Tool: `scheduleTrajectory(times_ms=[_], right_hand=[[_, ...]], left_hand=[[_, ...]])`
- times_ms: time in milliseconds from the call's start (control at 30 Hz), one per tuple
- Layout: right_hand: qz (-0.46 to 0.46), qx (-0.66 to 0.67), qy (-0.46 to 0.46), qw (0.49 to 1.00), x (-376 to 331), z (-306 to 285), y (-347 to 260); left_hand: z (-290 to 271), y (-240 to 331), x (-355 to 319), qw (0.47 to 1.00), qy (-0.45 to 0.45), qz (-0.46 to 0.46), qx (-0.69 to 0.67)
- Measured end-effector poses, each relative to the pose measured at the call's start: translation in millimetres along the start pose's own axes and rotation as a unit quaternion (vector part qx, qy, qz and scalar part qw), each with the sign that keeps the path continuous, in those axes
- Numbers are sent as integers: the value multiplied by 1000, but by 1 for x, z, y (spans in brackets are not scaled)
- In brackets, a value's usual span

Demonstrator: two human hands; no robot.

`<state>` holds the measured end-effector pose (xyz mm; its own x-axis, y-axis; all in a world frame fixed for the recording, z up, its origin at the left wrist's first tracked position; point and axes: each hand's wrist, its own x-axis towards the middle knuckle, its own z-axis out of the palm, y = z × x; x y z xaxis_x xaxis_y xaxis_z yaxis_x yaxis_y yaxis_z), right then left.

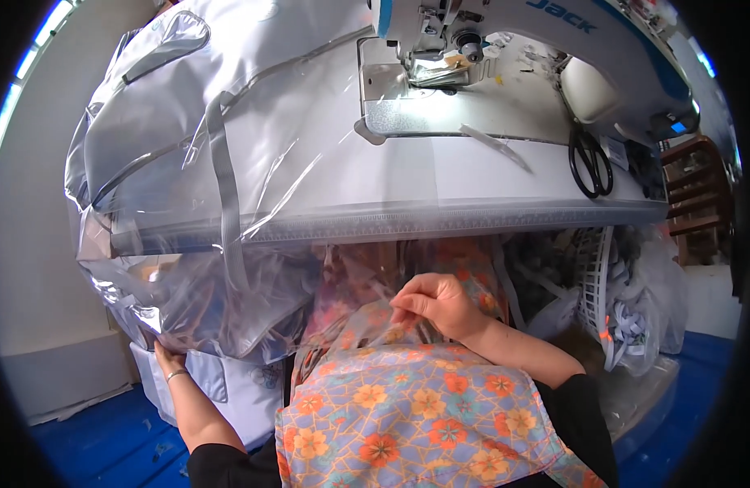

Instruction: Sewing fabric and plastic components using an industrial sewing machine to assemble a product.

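Note:
A large clear plastic sheet (220,305) with grey edging drapes over the table's front edge and down over my lap. My right hand (440,305) is in front of the table, fingers curled and pinched together on the sheet's edge. Low on the left, my left hand (170,356) is at the lower edge of the plastic, beside white fabric (249,390); most of its fingers are hidden. A grey strap (220,163) runs down over the plastic. Silvery-white padded material (171,89) is heaped on the table's left side.
A white sewing machine (521,32) stands at the back, its needle area lit. Black-handled scissors (590,163) lie at the table's right. Below them are a white plastic basket (594,276) and a clear bag of scraps (647,301). A wooden chair (700,187) stands far right.

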<state>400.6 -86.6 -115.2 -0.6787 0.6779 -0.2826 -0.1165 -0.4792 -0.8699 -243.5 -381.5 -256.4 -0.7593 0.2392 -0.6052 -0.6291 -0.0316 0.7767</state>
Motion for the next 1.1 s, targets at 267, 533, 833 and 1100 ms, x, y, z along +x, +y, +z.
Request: scheduleTrajectory(times_ms=[267,533,833,1100], right_hand=[[-139,-42,-51,988,13,-7,-4],[52,21,-33,998,5,-3,-28],[-43,33,-54,997,4,-3,-19],[-25,-44,-99,994,15,5,-17]], left_hand=[[-20,20,-14,992,33,94,-79],[-24,122,-63,973,-32,217,-74],[32,140,-91,957,-29,290,-3],[92,159,-70,967,23,252,-2]])
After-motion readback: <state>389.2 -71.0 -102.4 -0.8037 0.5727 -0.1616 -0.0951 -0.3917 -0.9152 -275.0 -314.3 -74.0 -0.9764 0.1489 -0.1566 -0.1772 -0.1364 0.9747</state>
